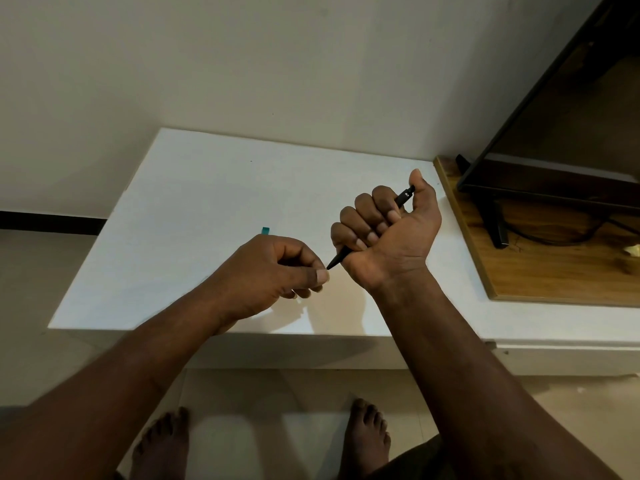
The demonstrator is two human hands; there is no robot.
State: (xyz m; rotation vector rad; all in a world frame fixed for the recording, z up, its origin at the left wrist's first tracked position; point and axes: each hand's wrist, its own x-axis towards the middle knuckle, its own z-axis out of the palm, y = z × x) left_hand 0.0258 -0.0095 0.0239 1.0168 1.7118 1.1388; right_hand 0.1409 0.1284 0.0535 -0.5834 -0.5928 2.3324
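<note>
Far left: black skirting strip point(52, 221) seen at the wall base. Flat white rectangular tabletop point(194, 209) set against the pale wall.

Small teal piece point(265, 231) seen just behind the left hand point(277, 271); only its top shows, so it can't be told whether it is held or lying on the tabletop.

Left hand held above the tabletop's near half, fingers curled, thumb and forefinger pinched together on the tip of the slim black pen point(341, 255).

Black pen held clear of the tabletop, slanted up to the right, its middle hidden inside the right hand point(384, 233). Right hand closed in a fist round the barrel, palm towards the camera, thumb raised beside the clicker end.

Right: brown wooden board point(540, 271) laid on the ledge; black flat screen point(554, 116) stood on it on a black foot point(495, 220), with a dark cable point(571, 239) beside it.

Bottom: two bare feet point(162, 441) on the tiled floor.
</note>
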